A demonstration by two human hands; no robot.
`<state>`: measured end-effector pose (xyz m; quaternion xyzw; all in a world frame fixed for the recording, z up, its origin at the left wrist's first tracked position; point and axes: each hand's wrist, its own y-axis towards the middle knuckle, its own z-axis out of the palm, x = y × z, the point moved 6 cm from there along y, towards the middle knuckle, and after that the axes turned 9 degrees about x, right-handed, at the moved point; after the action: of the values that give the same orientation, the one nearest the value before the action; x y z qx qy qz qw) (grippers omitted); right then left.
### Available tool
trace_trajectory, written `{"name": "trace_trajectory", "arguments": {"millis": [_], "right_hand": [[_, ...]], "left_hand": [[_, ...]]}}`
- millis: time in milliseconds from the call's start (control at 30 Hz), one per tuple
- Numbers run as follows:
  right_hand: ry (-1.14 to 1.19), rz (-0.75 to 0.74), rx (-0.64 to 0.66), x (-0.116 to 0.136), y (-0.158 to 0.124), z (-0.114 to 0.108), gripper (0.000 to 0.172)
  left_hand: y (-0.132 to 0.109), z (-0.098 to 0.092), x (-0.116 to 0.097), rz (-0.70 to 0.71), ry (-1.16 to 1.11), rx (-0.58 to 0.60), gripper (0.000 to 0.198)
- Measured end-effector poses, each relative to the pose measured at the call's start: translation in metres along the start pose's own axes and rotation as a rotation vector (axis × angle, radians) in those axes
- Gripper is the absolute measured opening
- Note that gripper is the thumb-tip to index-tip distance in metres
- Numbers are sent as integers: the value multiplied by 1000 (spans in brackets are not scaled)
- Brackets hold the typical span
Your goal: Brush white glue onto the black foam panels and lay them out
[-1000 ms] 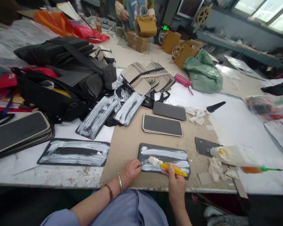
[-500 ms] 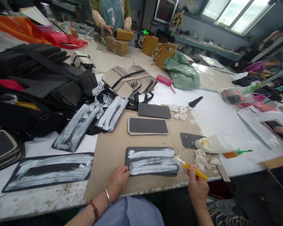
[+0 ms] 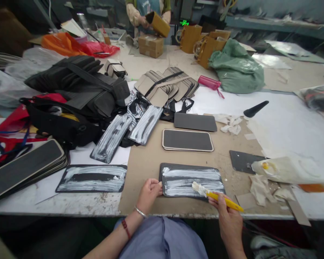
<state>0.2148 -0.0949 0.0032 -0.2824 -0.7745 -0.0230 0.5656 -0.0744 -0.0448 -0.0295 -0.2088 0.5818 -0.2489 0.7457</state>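
Observation:
A dark rounded panel [image 3: 190, 178] smeared with white glue lies at the near edge of the table. My left hand [image 3: 149, 192] pinches its left end, fingers curled on the edge. My right hand [image 3: 228, 222] is closed on a yellow-handled brush [image 3: 218, 197], whose white glue-laden bristles rest on the panel's lower right part. Above it lie a clean dark panel with a pale border [image 3: 187, 140] and a plain grey panel [image 3: 195, 122].
Glue-coated panels [image 3: 93, 178] [image 3: 112, 137] [image 3: 146, 124] lie to the left, beside a stack of long dark boards [image 3: 24, 169] and a heap of black bags [image 3: 75, 93]. A glue bag [image 3: 286, 169] and crumpled paper sit right. Across the table another person handles tan boxes [image 3: 151, 46].
The brush has moved from the panel's right edge back onto its lower right surface. My left hand stays on the left end. The view has shifted to the left.

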Motion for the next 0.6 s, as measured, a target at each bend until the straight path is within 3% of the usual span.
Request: {"name": "trace_trajectory", "arguments": {"millis": [100,200,267,433,500,600], "right_hand": [[-14,41,28,0,-1,-2,48],[-85,-51,26,21,-5,4,44],[-118,-183,65,46,-8,22,37],[-140,-585,277,99,-21,97,19],[-154,-683,369,104,-32,117,18],[-178,-667,489,98,-49,124,21]], "left_hand": [[13,4,3,-133,-86,-2,28],[22,6,4,-170,-63,26,23],[26,5,6,-185,-53,33,21],[30,1,10,-191,-34,39,17],[31,0,11,-184,-35,47,16],[32,0,12,-175,-44,61,16]]}}
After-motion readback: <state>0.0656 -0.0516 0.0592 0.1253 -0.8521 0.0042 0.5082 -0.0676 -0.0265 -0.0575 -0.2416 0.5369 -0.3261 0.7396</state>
